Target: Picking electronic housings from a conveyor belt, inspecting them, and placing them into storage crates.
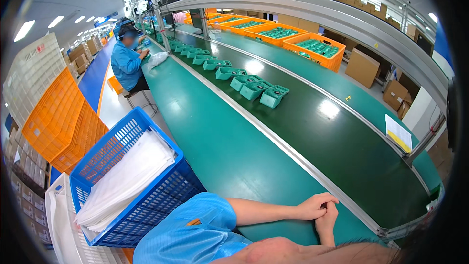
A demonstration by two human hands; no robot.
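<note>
My left hand (312, 206) and my right hand (328, 218) are closed against each other above the near green worktop (244, 161), close to its metal rail. The fingers are bent and pressed together, and no object shows in them. Beyond the rail, a row of green plastic trays (274, 96) with small dark parts inside lies on the dark green conveyor belt (312, 127). The nearest tray is well apart from my hands.
To my left stands a blue basket (178, 159) holding white sheets or bags (129, 178). Orange crates (337, 61) with green parts line the far side. A co-worker (126, 63) sits further along. A paper pad (398, 134) hangs at right.
</note>
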